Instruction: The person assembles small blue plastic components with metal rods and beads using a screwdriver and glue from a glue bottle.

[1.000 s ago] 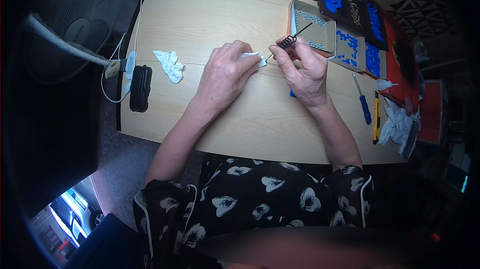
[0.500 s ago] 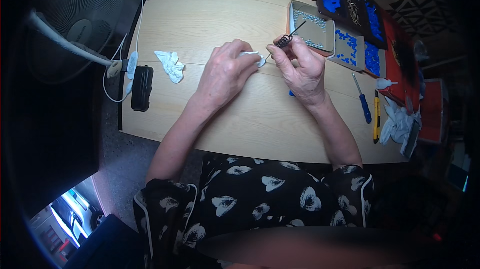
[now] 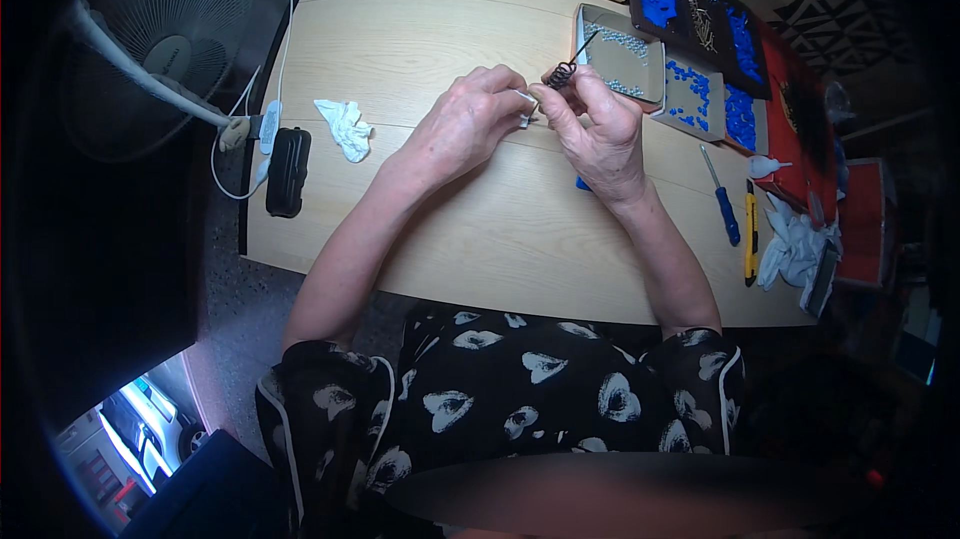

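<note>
My right hand [image 3: 610, 144] pinches a dark coil spring [image 3: 561, 76] with a thin straight rod sticking out beyond the coils. Its other end points toward my left hand [image 3: 462, 127], whose bent fingers grip a small piece of white tissue [image 3: 524, 121]. The tissue meets the spring's thin near end between both hands, over the middle of the table. Exactly how the tissue lies round that end is hidden by my fingers. A bit of something blue [image 3: 582, 183] shows below my right palm.
Another crumpled tissue [image 3: 347, 131] and a black case [image 3: 288, 173] lie left, near a fan [image 3: 165, 54]. Boxes of silver beads [image 3: 620, 39] and small blue parts [image 3: 690, 94] stand back right. A screwdriver [image 3: 727, 214], yellow cutter [image 3: 751, 237] and crumpled white cloth [image 3: 790, 249] lie right.
My hands have come together, bringing the tissue to the spring's thin end. The spring has shifted slightly left and tilted more upright.
</note>
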The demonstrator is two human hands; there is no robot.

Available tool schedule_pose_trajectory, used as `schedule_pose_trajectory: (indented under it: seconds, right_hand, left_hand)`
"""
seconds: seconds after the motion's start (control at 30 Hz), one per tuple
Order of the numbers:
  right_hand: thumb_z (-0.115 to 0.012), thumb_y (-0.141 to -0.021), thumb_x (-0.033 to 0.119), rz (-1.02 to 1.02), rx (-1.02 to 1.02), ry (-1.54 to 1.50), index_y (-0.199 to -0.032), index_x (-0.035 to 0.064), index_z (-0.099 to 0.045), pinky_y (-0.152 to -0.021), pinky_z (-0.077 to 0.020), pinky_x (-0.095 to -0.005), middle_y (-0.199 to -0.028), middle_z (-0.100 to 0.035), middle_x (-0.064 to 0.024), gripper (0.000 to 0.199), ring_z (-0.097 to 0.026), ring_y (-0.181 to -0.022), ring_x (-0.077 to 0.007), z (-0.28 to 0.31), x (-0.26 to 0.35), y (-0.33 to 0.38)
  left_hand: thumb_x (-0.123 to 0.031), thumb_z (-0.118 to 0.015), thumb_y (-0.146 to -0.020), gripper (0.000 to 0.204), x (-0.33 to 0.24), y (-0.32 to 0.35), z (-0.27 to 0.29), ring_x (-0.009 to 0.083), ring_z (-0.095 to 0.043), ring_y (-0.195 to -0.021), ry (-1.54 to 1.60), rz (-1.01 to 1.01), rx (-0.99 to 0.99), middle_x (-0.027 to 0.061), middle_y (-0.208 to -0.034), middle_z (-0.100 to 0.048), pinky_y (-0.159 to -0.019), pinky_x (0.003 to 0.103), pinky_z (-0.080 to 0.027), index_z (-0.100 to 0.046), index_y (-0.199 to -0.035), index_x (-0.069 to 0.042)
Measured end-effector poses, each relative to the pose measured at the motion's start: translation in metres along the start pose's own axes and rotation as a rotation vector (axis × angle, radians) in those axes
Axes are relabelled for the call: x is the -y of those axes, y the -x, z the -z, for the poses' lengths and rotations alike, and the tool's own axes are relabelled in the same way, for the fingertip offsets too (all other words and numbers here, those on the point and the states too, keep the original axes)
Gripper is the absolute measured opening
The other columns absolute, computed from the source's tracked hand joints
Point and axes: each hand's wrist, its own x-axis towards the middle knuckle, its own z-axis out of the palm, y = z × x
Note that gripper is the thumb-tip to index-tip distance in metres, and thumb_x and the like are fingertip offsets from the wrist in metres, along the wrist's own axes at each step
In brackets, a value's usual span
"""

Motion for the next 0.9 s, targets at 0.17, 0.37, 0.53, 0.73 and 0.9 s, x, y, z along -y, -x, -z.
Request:
schedule_pose_trajectory:
  seconds: [0.17,0.37,0.53,0.73,0.9]
  right_hand:
    - [-0.074,-0.088,0.005,-0.035,-0.007,0.01,-0.088,-0.0017,-0.059,-0.05,-0.0459,-0.0301,-0.066,-0.059,-0.0074,0.016,-0.059,-0.056,-0.0129,0.003,0.0,0.001]
    - [-0.074,-0.089,0.007,-0.072,0.043,0.015,-0.09,-0.0039,-0.063,-0.055,-0.0512,-0.0258,-0.073,-0.067,-0.0072,0.016,-0.065,-0.063,-0.0101,0.005,-0.001,0.0]
    - [-0.074,-0.089,0.007,-0.067,0.043,0.014,-0.09,-0.003,-0.062,-0.052,-0.0502,-0.0255,-0.071,-0.066,-0.0071,0.015,-0.064,-0.061,-0.01,0.006,-0.002,0.001]
    - [-0.074,-0.088,0.006,-0.055,0.033,0.025,-0.089,-0.0033,-0.061,-0.052,-0.0509,-0.0256,-0.071,-0.065,-0.007,0.016,-0.065,-0.061,-0.0105,0.002,-0.006,0.002]
    - [-0.075,-0.088,0.006,-0.058,0.03,0.014,-0.089,-0.0036,-0.061,-0.052,-0.0517,-0.0256,-0.072,-0.065,-0.0074,0.017,-0.065,-0.061,-0.0112,0.003,-0.005,0.001]
  left_hand:
    - [-0.007,-0.073,-0.081,0.015,-0.004,0.012,0.002,0.029,-0.065,-0.09,0.038,0.054,-0.118,0.0108,-0.097,-0.066,-0.08,0.04,-0.053,-0.072,-0.095,-0.003]
    - [-0.009,-0.078,-0.079,0.017,-0.029,0.04,-0.004,0.0266,-0.067,-0.082,0.113,0.129,-0.175,0.0094,-0.095,-0.067,-0.069,0.038,-0.055,-0.07,-0.094,-0.004]
    - [-0.01,-0.079,-0.077,0.019,-0.033,0.032,-0.019,0.0282,-0.067,-0.081,0.072,0.098,-0.214,0.0078,-0.091,-0.066,-0.07,0.038,-0.055,-0.067,-0.09,-0.005]
    - [-0.012,-0.08,-0.076,0.019,-0.024,0.021,-0.032,0.0271,-0.065,-0.077,-0.033,0.135,-0.249,0.0076,-0.085,-0.064,-0.069,0.04,-0.053,-0.066,-0.087,-0.005]
    - [-0.014,-0.08,-0.076,0.019,-0.026,0.021,-0.028,0.0258,-0.065,-0.076,-0.064,0.139,-0.267,0.0063,-0.083,-0.064,-0.07,0.039,-0.051,-0.066,-0.085,-0.006]
